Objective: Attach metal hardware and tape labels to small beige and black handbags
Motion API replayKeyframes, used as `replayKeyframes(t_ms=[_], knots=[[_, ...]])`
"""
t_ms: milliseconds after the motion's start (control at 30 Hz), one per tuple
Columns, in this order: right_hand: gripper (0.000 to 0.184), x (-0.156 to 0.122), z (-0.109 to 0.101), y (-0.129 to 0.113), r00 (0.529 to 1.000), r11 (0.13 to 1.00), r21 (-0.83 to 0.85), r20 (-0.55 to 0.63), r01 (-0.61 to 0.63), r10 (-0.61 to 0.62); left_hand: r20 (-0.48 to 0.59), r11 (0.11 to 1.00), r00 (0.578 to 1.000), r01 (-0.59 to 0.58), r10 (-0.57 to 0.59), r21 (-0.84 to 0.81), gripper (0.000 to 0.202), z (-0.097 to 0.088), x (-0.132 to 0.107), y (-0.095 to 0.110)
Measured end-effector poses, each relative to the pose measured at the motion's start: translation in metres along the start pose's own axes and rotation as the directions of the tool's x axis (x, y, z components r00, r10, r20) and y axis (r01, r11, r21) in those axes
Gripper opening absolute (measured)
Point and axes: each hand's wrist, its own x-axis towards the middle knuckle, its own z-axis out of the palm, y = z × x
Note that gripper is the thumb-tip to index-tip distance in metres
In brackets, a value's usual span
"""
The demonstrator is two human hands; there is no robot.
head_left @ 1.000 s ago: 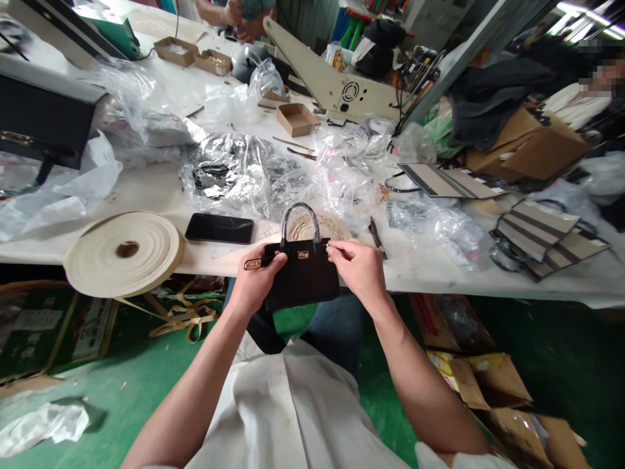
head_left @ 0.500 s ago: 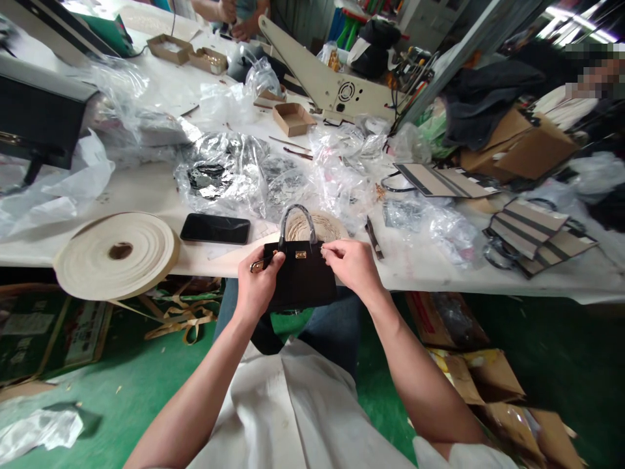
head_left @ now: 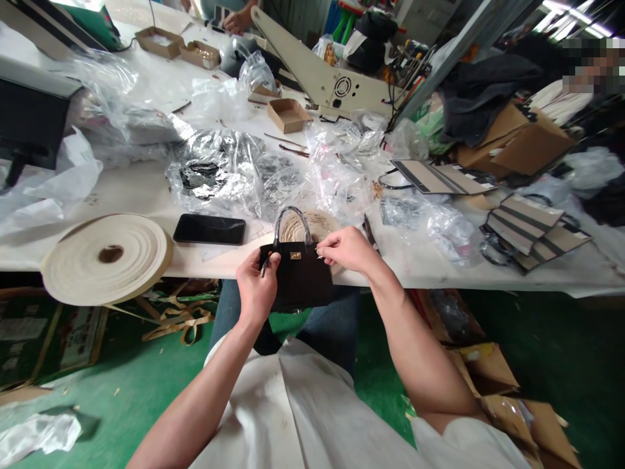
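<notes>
A small black handbag is held upright at the table edge, above my lap. Its arched handle looks wrapped in clear film, and a gold clasp sits at the top centre of its front. My left hand is closed around the bag's left side, thumb in front, with a dark strap end by the thumb. At the upper right corner, my right hand pinches a small gold fitting; the fingertips partly hide it.
A roll of cream tape and a black phone lie to the left. Behind the bag are another coiled roll and crumpled clear plastic. Striped bag pieces lie right. Across the table shows another person's hand.
The view has shifted slightly. The gold-ended strap by my left thumb has turned and now shows edge-on. My right hand stays pinched at the bag's right corner, its wrist slightly raised.
</notes>
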Motion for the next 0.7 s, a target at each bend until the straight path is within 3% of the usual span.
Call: replayKeyframes(t_ms=[133,267,333,400,467,500,533,600,633,700], knots=[[0.01,-0.002,0.009,-0.006,0.999,0.996,-0.084,-0.01,0.037,-0.038,-0.006,1.0,1.0,-0.003,0.003,-0.004,0.025,0.001,0.001,-0.002],[0.021,-0.013,0.029,-0.009,0.96,0.925,-0.349,-0.171,0.15,-0.22,-0.001,1.0,1.0,0.008,-0.008,-0.01,0.026,0.001,0.002,-0.003],[0.022,-0.018,0.034,-0.007,0.941,0.887,-0.423,-0.186,0.185,-0.284,0.005,0.998,0.999,0.039,-0.039,-0.041,0.025,0.0,0.003,-0.002],[0.022,-0.023,0.031,-0.002,0.945,0.897,-0.379,-0.136,0.227,-0.297,0.021,0.992,0.996,0.084,-0.083,-0.093,0.025,-0.002,0.004,0.0],[0.021,-0.03,0.025,0.008,0.944,0.929,-0.289,-0.166,0.23,-0.285,0.048,0.98,0.991,0.128,-0.122,-0.154,0.027,-0.006,0.007,0.004],[0.03,-0.035,0.022,0.014,0.933,0.946,-0.252,-0.243,0.204,-0.266,0.062,0.972,0.989,0.147,-0.138,-0.182,0.028,-0.008,0.008,0.006],[0.05,-0.04,0.021,0.021,0.907,0.963,-0.218,-0.353,0.161,-0.231,0.076,0.965,0.986,0.163,-0.15,-0.205,0.029,-0.01,0.008,0.008],[0.103,-0.052,0.022,0.035,0.823,0.99,-0.128,-0.556,0.059,-0.121,0.102,0.952,0.979,0.196,-0.176,-0.235,0.031,-0.013,0.009,0.011],[0.124,-0.057,0.025,0.041,0.791,0.997,-0.067,-0.608,0.025,-0.061,0.119,0.943,0.974,0.218,-0.193,-0.251,0.031,-0.014,0.009,0.013],[0.145,-0.066,0.033,0.049,0.777,0.997,0.069,-0.629,0.018,0.029,0.175,0.911,0.956,0.28,-0.235,-0.304,0.033,-0.013,0.007,0.015]])
